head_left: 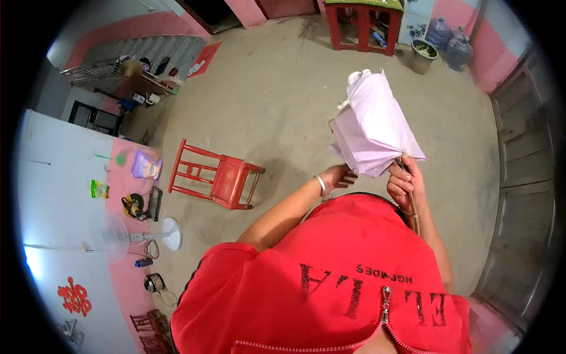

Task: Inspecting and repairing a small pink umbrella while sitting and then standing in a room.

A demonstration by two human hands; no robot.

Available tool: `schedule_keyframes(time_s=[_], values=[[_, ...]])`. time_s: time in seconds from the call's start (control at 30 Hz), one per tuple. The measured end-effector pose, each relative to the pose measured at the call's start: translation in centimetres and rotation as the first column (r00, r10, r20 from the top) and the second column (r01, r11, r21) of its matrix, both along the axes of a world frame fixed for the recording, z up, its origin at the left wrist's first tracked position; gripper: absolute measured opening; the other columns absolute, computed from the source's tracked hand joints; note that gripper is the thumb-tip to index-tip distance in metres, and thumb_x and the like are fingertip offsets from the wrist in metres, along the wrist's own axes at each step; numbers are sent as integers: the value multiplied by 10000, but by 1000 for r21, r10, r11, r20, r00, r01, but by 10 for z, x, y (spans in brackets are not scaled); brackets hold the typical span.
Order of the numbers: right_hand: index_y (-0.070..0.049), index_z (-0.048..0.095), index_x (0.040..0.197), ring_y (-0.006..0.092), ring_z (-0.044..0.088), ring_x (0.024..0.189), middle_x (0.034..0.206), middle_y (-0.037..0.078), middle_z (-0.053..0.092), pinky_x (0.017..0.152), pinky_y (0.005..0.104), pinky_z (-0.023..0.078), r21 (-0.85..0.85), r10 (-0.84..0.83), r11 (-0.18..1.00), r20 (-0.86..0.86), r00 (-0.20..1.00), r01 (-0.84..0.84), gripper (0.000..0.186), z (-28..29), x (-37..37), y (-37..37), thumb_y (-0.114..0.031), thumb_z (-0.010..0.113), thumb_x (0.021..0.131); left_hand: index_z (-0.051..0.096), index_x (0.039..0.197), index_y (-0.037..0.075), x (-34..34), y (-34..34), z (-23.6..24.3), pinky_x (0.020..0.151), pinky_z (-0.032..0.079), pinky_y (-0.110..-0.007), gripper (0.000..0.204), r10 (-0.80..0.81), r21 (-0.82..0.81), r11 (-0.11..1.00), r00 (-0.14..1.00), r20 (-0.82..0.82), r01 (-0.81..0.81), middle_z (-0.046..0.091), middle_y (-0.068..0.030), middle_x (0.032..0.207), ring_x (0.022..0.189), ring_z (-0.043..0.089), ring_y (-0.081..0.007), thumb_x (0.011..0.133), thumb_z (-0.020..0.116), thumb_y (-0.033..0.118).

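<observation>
My right hand (407,184) is closed around the thin brownish stick (414,219) of a pale lilac bundle (377,124). Its folded, creased sheet material gathers at my fingers and flares out beyond them, and I cannot tell whether it is cloth or paper. White lumpy bits (358,76) show at its far end. Just below and left of the bundle is my left hand (338,178), a pale bangle on its wrist. Its fingers are apart and loosely bent, with nothing seen in them. Whether they touch the bundle is unclear.
A red wooden chair (229,182) stands on the concrete floor to my left. By the left wall are a standing fan (171,233) and a rice cooker-like pot (154,282). Far ahead are a red cabinet (364,29), a plant pot (423,58) and large water bottles (457,53).
</observation>
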State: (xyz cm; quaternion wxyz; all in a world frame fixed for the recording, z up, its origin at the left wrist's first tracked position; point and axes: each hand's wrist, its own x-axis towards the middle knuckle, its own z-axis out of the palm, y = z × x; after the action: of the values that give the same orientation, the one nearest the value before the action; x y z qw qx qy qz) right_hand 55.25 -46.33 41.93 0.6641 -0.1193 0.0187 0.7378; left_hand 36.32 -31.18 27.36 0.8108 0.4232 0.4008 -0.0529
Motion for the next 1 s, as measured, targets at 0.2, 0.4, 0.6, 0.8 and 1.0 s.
schedule_keyframes(time_s=[0.2,0.4,0.6,0.8,1.0], values=[[-95,492,826,12,284,307,490,-93,336,305,190,256,-128,120,986,64,991,-111,264,1,-2,2,-296,409,976,356,1388,108,38,-3,107,970,443,-479,615,367,-366,918,677,637,-153,457,-91,1361,1211,484,-282,927,374,515],[-47,513,889,37,314,368,556,-41,404,344,201,287,-335,394,911,527,753,-242,396,13,-1,9,-417,384,946,254,1429,136,57,-6,143,1020,415,-399,513,208,37,933,622,755,-357,409,-83,1380,1203,468,-228,983,383,354],[23,529,1035,109,493,444,697,57,554,422,242,418,-426,439,898,856,275,-107,380,49,19,8,-318,467,878,424,1327,32,56,9,137,1012,416,-353,438,397,-270,918,636,662,-291,519,-79,1290,1173,506,-199,984,404,304],[22,509,1013,124,519,489,777,96,576,438,280,458,-411,421,907,895,145,-92,391,71,29,0,-267,634,781,487,1274,44,58,4,165,1006,373,-356,409,379,-190,921,669,640,-340,553,-71,1245,1127,525,-185,970,396,303],[-17,476,903,77,403,407,597,-3,486,353,244,315,-372,385,914,921,-56,159,278,51,11,9,-241,617,820,512,1224,30,51,17,142,996,360,-400,472,376,-315,925,627,682,-212,575,-88,1203,1117,522,-249,841,482,306]])
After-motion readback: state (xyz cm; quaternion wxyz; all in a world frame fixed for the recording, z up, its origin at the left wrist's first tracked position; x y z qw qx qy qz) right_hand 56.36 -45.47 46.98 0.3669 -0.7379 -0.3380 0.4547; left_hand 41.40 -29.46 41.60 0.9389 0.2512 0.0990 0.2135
